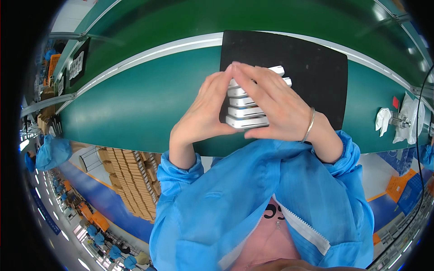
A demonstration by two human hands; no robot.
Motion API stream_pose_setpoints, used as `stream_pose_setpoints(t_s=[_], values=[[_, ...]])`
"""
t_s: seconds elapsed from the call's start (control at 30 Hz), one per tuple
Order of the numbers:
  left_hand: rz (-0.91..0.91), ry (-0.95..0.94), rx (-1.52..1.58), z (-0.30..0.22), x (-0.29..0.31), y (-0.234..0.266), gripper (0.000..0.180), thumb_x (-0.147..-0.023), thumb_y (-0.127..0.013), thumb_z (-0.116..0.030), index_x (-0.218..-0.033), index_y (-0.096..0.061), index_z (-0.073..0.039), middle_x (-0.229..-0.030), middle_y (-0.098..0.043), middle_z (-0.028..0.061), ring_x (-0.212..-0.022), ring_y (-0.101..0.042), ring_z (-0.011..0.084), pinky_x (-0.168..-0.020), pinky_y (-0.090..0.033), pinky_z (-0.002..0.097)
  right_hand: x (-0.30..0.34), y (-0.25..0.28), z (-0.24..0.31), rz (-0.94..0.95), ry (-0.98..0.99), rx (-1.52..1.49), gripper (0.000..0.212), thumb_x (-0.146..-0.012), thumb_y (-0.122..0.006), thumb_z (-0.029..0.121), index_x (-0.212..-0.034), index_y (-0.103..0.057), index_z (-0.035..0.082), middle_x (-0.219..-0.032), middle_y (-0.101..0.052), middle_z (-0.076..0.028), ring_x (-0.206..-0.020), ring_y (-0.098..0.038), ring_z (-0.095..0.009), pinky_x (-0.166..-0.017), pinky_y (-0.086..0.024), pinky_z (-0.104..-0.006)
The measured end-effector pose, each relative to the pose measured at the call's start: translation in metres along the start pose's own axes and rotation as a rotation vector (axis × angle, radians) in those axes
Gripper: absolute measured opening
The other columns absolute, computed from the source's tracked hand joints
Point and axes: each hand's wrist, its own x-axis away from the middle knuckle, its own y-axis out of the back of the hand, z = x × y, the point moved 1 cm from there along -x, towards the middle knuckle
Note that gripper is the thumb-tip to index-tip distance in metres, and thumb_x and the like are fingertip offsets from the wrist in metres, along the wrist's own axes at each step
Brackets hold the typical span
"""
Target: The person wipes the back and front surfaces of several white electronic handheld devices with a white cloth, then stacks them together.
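Several slim white box-shaped pieces [247, 122] with rounded corners lie in a row, one behind another, on a black mat [316, 77]. My left hand [201, 113] is at the left of the row, fingers stretched out and thumb toward its near end. From the right, my right hand [285, 108] reaches over the pieces with its fingers extended, covering part of them. The fingertips of both hands meet at the far end, and the thumbs come close together at the near end. Neither hand is closed round a piece.
A green bench [140, 99] spreads under the mat, with a pale rail [181, 49] behind it. At the right edge, a white glove [383, 119] and a white plastic bag [409, 119] hang by a metal fitting. Stacked brown cartons [129, 178] stand on the floor at left.
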Motion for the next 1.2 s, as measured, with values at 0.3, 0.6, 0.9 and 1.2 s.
stream_pose_setpoints(t_s=[0.3,0.6,0.9,1.2], values=[[-0.051,0.267,-0.03,0.026,0.034,-0.026,0.13,-0.063,-0.086,-0.014,-0.155,0.006,-0.009,-0.146,-0.031,0.0248,-0.134,-0.038,0.0396,-0.111,-0.031,0.0457,0.071,-0.006,-0.062,-0.641,-0.564,-0.378,0.032,-0.097,-0.056,0.01,-0.128,-0.055,0.002,-0.09,-0.063,-0.004,-0.078,-0.055,-0.005,-0.072,-0.045,-0.0202],[-0.11,0.34,0.011,0.029,0.043,-0.028,0.132,-0.061,-0.086,-0.016,-0.154,0.007,-0.007,-0.143,-0.034,0.0233,-0.134,-0.038,0.0377,-0.111,-0.032,0.0437,0.083,-0.014,-0.034,-0.161,-0.537,-0.615,0.063,-0.088,-0.064,0.016,-0.144,-0.039,0.003,-0.057,-0.053,-0.001,-0.051,-0.051,-0.01,-0.055,-0.043,-0.0235],[-0.306,0.31,-0.299,-0.041,0.028,-0.096,0.126,-0.056,-0.094,-0.029,-0.15,-0.015,-0.001,-0.136,-0.03,0.0293,-0.12,-0.043,0.0448,-0.096,-0.045,0.0471,0.068,-0.02,-0.014,-0.404,-0.651,-0.235,0.071,-0.093,-0.059,0.031,-0.15,-0.027,0.002,-0.101,-0.054,-0.017,-0.075,-0.063,-0.029,-0.068,-0.053,-0.0371],[-0.206,0.121,-0.33,-0.024,0.004,-0.091,0.121,-0.054,-0.094,-0.024,-0.15,-0.024,-0.002,-0.131,-0.042,0.0206,-0.122,-0.044,0.0358,-0.098,-0.042,0.0437,0.108,0.044,-0.072,-0.569,-0.833,-0.145,0.039,-0.095,-0.045,0.013,-0.133,-0.052,0.005,-0.109,-0.064,-0.023,-0.095,-0.064,-0.036,-0.086,-0.049,-0.041]])
